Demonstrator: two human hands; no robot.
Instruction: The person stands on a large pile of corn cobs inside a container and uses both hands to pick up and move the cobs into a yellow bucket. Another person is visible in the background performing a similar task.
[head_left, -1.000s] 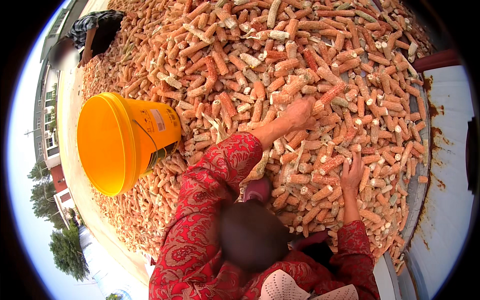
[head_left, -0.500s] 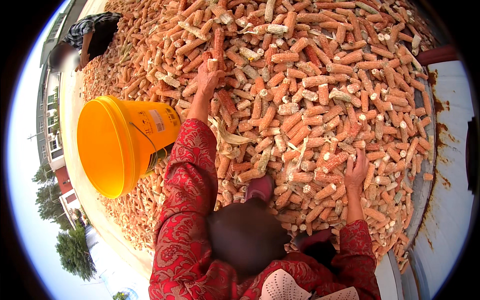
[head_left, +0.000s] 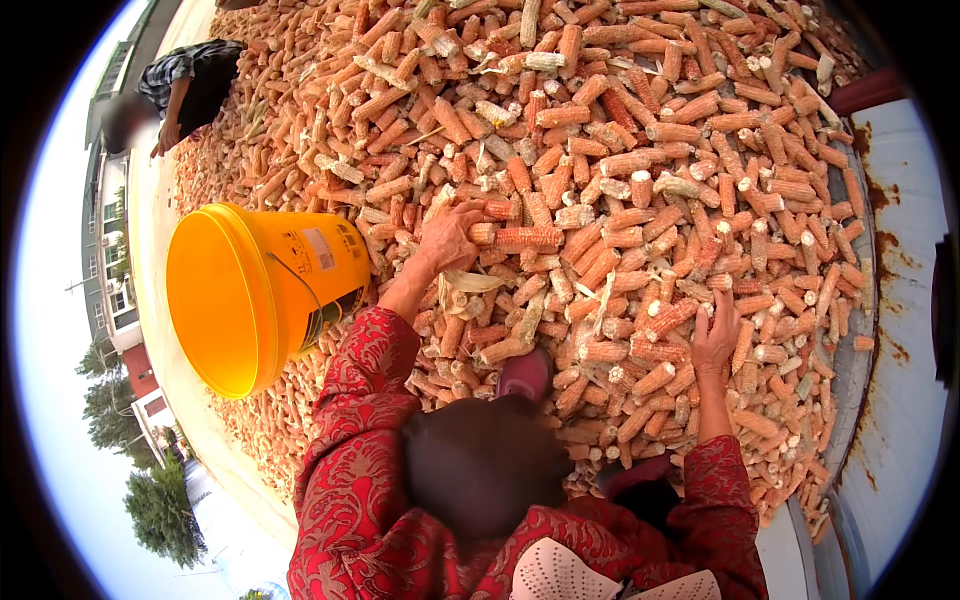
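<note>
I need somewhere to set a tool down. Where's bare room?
Free: pale ground beyond the round yellow bucket, outside the pile; a narrow, mostly bare grey strip between pile and rust-streaked bluish metal sheet. Crowded: orange rod-shaped corncobs surround the bare left hand and right hand.

The left hand (head_left: 449,240) holds a cob (head_left: 483,234) on a big heap (head_left: 620,160), the right hand (head_left: 715,338) rests there too, and a yellow bucket (head_left: 315,255) sits near another person (head_left: 190,85) bending down.
</note>
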